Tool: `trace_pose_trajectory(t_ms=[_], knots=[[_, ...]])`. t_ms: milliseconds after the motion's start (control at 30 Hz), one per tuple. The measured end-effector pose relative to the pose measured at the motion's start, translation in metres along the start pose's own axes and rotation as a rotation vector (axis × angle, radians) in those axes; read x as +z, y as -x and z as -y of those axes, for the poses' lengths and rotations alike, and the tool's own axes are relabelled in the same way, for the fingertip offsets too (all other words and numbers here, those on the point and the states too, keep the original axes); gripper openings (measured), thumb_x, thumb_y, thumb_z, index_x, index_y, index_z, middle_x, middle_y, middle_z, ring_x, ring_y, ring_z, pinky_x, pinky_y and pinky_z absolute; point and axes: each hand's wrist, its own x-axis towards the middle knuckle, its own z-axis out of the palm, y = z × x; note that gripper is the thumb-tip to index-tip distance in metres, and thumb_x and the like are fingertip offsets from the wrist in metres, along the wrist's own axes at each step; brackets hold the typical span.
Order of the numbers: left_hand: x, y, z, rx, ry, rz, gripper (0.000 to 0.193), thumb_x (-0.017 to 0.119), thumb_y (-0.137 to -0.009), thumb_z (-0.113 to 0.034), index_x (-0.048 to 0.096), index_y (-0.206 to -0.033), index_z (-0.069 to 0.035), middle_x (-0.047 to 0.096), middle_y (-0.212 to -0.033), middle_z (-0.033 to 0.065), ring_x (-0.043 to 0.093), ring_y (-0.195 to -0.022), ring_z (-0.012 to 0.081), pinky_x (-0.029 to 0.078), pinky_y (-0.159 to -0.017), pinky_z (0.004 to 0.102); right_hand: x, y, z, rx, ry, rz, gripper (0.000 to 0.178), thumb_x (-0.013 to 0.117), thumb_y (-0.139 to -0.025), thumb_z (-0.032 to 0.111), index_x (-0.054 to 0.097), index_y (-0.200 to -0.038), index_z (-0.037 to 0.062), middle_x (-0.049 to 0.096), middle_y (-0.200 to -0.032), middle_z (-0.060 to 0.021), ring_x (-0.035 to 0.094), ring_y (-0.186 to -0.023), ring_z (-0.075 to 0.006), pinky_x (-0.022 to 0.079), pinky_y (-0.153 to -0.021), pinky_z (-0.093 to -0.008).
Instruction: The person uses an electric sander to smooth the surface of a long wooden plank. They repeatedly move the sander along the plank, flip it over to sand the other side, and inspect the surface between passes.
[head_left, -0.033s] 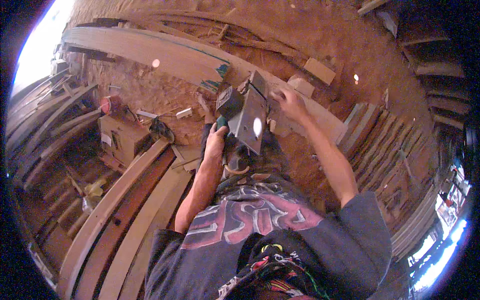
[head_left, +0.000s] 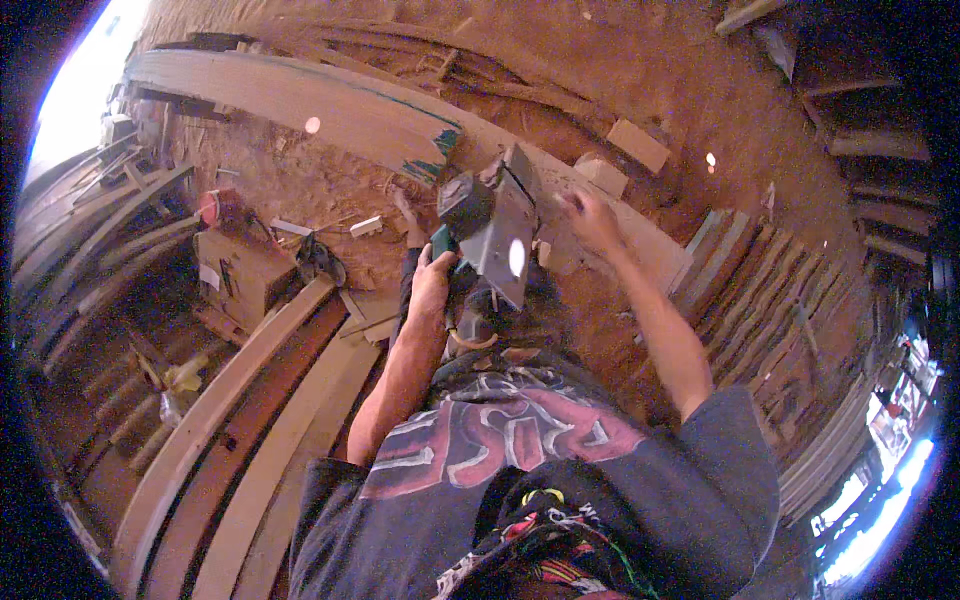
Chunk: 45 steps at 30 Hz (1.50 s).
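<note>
A: Your left hand [head_left: 430, 285]?

B: Wrapped round the green handle [head_left: 443, 243] of the power tool [head_left: 465, 205].

A: Your right hand [head_left: 592, 220]?

B: Apart from the left, fingers curled, nothing visible in it. Just beside the tool's metal plate [head_left: 503, 240], over the plank [head_left: 650, 233]; can't tell if it touches.

A: Tool's place?

B: In front of your shirt [head_left: 560, 440], tilted, flat face of the plate toward you, bright spot on it. In view it overlaps the plank's near edge, close to the teal-stained end of the board [head_left: 300, 105].

A: Rest?

B: Wood block [head_left: 602, 174] by the plank's far edge. To your left, a brown box [head_left: 250, 270], a red container [head_left: 220, 207] at its far edge, and long beams [head_left: 235, 440] nearer you. Stacked boards [head_left: 770, 290] to your right.
</note>
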Motion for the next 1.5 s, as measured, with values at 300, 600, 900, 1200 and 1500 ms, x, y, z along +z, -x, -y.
trace_pose_trajectory(t_ms=[300,600,900,1200,1500], knots=[[0.071,0.028,-0.052,-0.116,0.31,0.2,0.023,0.074,-0.087,-0.02,0.063,-0.104,-0.01,0.068,-0.09,0.0047,0.064,-0.076,0.0177,0.053,-0.071,0.035,-0.033,0.113,-0.156,-0.42,0.884,-0.365,0.051,0.063,-0.096,0.044,0.061,-0.122,0.0004,0.064,-0.118,-0.0212,0.057,-0.111,-0.0406,0.047,-0.091,-0.0524],[0.189,0.019,-0.008,0.174,0.333,0.343,0.052,0.075,-0.075,-0.002,0.05,-0.12,-0.005,0.061,-0.095,0.007,0.06,-0.088,0.021,0.051,-0.077,0.0388,-0.041,0.094,-0.143,0.018,0.354,-0.358,0.058,0.06,-0.097,0.046,0.06,-0.125,-0.0049,0.064,-0.118,-0.0246,0.057,-0.115,-0.0418,0.044,-0.1,-0.0478],[0.215,-0.025,0.054,-0.037,0.028,0.328,0.06,0.071,-0.081,-0.023,0.044,-0.13,0.001,0.059,-0.107,0.0159,0.061,-0.098,0.0276,0.052,-0.081,0.0446,-0.061,0.093,-0.121,0.227,0.185,-0.57,0.058,0.049,-0.104,0.048,0.065,-0.122,-0.0044,0.067,-0.122,-0.0211,0.063,-0.11,-0.0354,0.048,-0.098,-0.0444],[0.172,-0.036,0.033,0.022,-0.188,0.675,0.038,0.072,-0.078,-0.033,0.071,-0.103,-0.004,0.066,-0.102,0.0097,0.062,-0.089,0.0246,0.05,-0.073,0.0459,-0.112,0.025,-0.071,-0.157,0.098,-0.673,0.047,0.049,-0.105,0.041,0.067,-0.106,-0.0023,0.067,-0.08,-0.0098,0.062,-0.077,-0.0213,0.05,-0.071,-0.0368],[0.042,-0.09,-0.063,0.346,0.048,-0.289,0.064,0.074,-0.079,-0.027,0.051,-0.132,0.0,0.063,-0.121,0.0221,0.064,-0.11,0.0325,0.052,-0.095,0.0405,-0.063,-0.08,0.124,-0.535,0.026,-0.302,0.042,0.062,-0.093,0.019,0.058,-0.133,0.0025,0.068,-0.117,-0.0144,0.065,-0.102,-0.0266,0.051,-0.095,-0.0369]])
